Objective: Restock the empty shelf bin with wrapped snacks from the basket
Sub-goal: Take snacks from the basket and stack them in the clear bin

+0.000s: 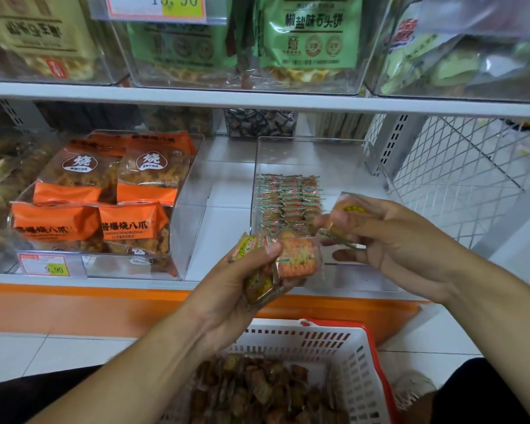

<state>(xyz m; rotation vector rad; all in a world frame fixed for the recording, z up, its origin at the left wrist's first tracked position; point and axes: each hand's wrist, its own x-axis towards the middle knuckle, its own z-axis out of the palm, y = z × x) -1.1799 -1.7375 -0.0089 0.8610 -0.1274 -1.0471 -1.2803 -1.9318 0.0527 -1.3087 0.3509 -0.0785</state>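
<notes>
1. Now the right hand (389, 240) pinches one wrapped snack (348, 214) just by the clear bin (315, 154).
2. Left hand (242, 280) grips a bunch of snacks (291, 255) above the basket (334, 341).
3. Next, I think, lay it beside the neat rows (288, 197).

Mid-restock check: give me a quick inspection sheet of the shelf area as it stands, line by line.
Surface: white shelf, orange front edge.
Job's things: clear bin partly filled with rows of wrapped snacks; white basket below, snacks inside.
Clutter: neighbouring bin of orange packets; price tag.
Grippers: left hand holds a bunch of snacks; right hand pinches one snack, grip firm.
Cables: nothing seen.
Surroundings: upper shelf bins with green packets; wire mesh panel at right.
</notes>
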